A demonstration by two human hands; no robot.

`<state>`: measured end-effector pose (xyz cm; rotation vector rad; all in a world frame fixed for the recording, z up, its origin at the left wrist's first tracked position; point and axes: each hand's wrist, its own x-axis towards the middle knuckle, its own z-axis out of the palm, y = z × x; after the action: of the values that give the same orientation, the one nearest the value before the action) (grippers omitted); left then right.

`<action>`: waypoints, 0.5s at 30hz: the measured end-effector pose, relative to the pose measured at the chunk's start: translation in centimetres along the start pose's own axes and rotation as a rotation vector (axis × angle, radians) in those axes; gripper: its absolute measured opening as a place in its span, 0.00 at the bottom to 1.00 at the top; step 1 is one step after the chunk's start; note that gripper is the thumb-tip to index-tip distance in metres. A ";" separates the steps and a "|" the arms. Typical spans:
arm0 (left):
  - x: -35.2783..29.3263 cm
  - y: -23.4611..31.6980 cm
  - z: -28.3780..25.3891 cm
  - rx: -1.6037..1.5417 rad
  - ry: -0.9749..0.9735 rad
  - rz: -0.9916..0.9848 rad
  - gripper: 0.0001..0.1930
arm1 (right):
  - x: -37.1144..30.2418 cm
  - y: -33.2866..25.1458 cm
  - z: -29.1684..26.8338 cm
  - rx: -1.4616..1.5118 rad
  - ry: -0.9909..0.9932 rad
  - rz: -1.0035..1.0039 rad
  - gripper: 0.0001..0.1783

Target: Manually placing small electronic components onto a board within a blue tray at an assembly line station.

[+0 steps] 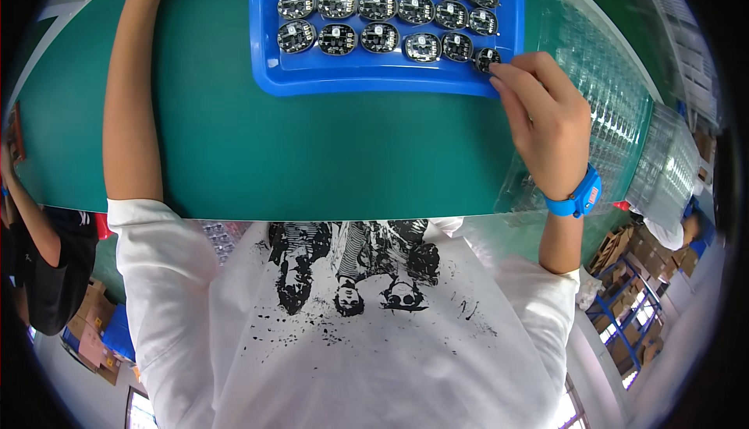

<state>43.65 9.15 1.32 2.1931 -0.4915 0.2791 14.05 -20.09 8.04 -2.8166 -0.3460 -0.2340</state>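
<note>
My right hand [546, 109] reaches over the near right corner of the blue tray [343, 84]. Its thumb and index finger pinch the edge of a small round circuit-board module [485, 59], at the right end of the nearest row. Several like it, black boards in rounded metallic rims, lie in rows in the tray; one circuit-board module [422, 47] sits mid-row, and a smaller-looking circuit-board module [457, 47] is beside the pinched one. My left forearm stretches forward along the tray's left side; the left hand lies past the upper edge, so its fingers are hidden.
The tray stands on a green tabletop [328, 156]. Right of it lie clear plastic blister trays [616, 109], with another clear plastic stack [667, 164] at the table's right edge. A person in black [55, 265] is at the far left. Shelving with cartons [636, 304] stands at right.
</note>
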 end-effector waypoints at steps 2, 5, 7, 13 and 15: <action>-0.2 0.2 -0.2 0.009 0.003 0.007 0.21 | -0.1 0.0 0.2 -0.019 -0.004 -0.018 0.11; -0.1 0.2 -0.2 0.028 0.000 0.019 0.21 | -0.2 0.0 -0.1 -0.068 -0.019 -0.047 0.11; -0.2 0.2 -0.3 0.040 -0.004 0.017 0.21 | -0.3 -0.1 -0.3 -0.097 -0.036 -0.063 0.12; -0.2 -0.2 -0.5 0.035 -0.008 0.061 0.22 | 0.1 0.5 -1.0 -0.138 -0.140 -0.136 0.15; -0.3 0.2 -0.5 0.074 0.004 0.060 0.22 | 0.6 0.6 -1.1 -0.169 -0.149 -0.208 0.17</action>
<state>43.30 9.49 1.67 2.2513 -0.5536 0.3382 14.65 -20.86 9.00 -2.9711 -0.6855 -0.1013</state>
